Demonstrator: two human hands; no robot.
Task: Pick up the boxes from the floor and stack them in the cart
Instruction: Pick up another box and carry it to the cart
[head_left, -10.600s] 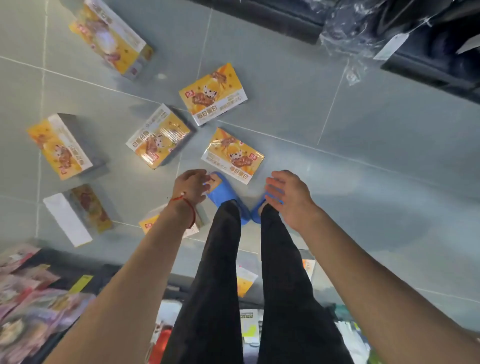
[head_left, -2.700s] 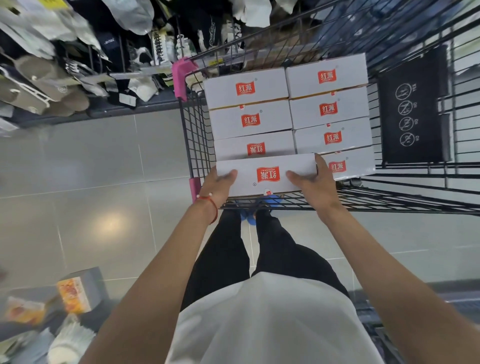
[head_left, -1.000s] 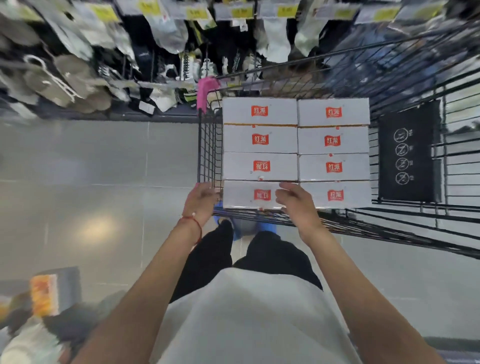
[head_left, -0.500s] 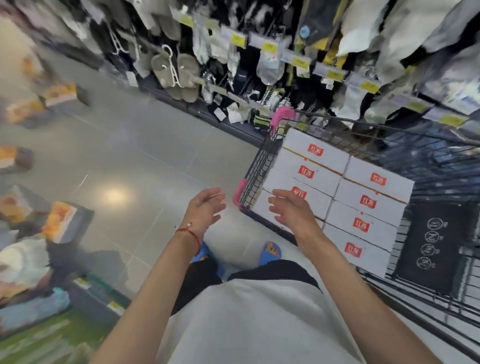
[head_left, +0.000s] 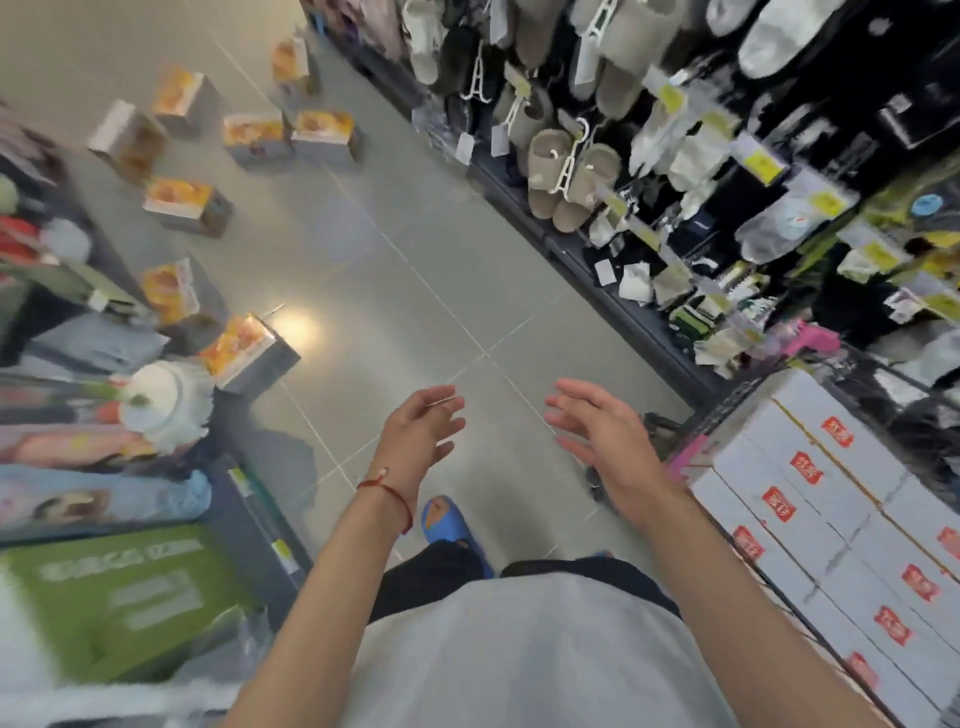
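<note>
Grey tiled floor (head_left: 415, 244), boxes (head_left: 241, 347) scattered, slipper racks (head_left: 571, 166) alongside

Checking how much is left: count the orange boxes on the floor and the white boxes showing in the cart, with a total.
Orange boxes on the floor: 8
White red-labelled boxes showing in the cart: 8
Total: 16

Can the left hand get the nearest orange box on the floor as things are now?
Probably not yet. The left hand is open and empty, and the nearest orange box stands apart from it, to its left. Bare floor lies between; nothing blocks.
</note>
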